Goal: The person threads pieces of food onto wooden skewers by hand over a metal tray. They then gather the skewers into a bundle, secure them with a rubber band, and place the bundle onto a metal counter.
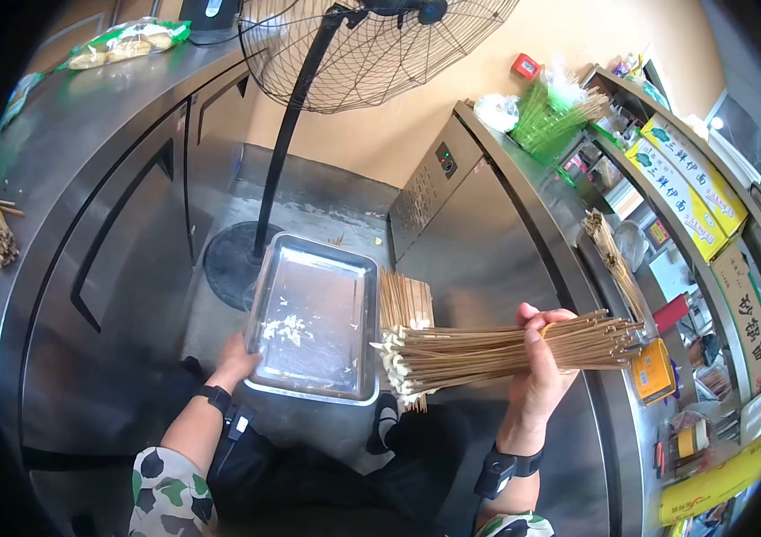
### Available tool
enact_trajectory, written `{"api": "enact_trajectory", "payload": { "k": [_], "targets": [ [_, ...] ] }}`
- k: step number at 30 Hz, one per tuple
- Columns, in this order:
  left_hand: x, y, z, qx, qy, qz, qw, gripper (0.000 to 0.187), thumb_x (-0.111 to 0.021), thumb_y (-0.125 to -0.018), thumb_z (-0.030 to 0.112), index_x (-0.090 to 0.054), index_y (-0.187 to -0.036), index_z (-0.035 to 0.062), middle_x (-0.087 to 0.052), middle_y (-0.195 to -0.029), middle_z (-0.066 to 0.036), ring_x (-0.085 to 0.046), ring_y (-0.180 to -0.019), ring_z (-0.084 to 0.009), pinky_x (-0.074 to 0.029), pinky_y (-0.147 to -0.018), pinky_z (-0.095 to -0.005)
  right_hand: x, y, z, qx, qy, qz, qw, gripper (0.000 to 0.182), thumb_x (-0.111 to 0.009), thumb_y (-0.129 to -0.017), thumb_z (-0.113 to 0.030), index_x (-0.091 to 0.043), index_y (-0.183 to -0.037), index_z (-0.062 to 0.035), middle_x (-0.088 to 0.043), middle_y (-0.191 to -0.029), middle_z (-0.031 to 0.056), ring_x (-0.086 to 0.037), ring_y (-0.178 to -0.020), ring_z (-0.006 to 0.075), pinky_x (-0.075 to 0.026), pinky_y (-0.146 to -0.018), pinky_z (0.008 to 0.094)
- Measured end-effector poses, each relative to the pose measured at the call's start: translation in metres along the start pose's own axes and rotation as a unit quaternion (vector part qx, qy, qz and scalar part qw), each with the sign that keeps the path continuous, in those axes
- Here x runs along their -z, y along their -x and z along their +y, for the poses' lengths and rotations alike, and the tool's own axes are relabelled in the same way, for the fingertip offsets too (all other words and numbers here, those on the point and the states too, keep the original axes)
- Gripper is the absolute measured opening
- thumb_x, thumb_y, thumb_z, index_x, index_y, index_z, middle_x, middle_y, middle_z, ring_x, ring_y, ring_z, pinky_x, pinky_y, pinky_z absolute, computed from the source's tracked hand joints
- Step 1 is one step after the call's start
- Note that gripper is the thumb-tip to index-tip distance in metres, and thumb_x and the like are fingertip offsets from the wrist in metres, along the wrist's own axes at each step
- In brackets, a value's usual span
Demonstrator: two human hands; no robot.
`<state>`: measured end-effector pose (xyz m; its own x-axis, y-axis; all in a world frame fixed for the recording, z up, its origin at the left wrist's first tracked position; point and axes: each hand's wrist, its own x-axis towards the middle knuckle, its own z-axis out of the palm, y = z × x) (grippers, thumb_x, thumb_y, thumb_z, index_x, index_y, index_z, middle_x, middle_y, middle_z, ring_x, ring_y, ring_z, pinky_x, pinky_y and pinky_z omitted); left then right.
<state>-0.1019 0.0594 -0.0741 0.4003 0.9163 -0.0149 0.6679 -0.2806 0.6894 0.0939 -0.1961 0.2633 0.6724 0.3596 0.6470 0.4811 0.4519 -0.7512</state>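
Note:
My right hand (544, 362) is wrapped round a thick bundle of thin wooden skewers (479, 351), held roughly level, with small white pieces on their left ends. At the left, my left hand (237, 360) grips the lower left edge of a metal tray (327, 295). White scraps (286, 329) lie in the tray, mostly on its left side. More skewers (396, 300) and a flat wooden piece (420, 302) show between the tray and the held bundle, partly hidden behind it.
A black-framed fan (282, 161) stands beyond the tray. Steel counters run along the left (85, 107) and right (524, 197). Skewer bundles lie on both, and yellow boxes (685, 192) sit on the right shelf.

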Motion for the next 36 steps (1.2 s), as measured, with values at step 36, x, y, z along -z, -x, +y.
{"api": "enact_trajectory", "payload": {
  "k": [36],
  "targets": [
    [0.042,-0.010,-0.062,0.126,0.107,0.029,0.986,0.036,-0.052,-0.076,0.001,-0.052,-0.112,0.0041,-0.058,-0.104,-0.023,-0.053,-0.102,-0.0371,-0.042,-0.085,-0.0388,-0.029,-0.020,0.130,-0.138,-0.039,0.012,0.990,0.026,-0.068,-0.074,0.000,-0.051,-0.093,-0.0042,-0.056,-0.082,0.0053,-0.059,-0.078,0.0164,-0.047,-0.077,0.0297]
  ]
}}
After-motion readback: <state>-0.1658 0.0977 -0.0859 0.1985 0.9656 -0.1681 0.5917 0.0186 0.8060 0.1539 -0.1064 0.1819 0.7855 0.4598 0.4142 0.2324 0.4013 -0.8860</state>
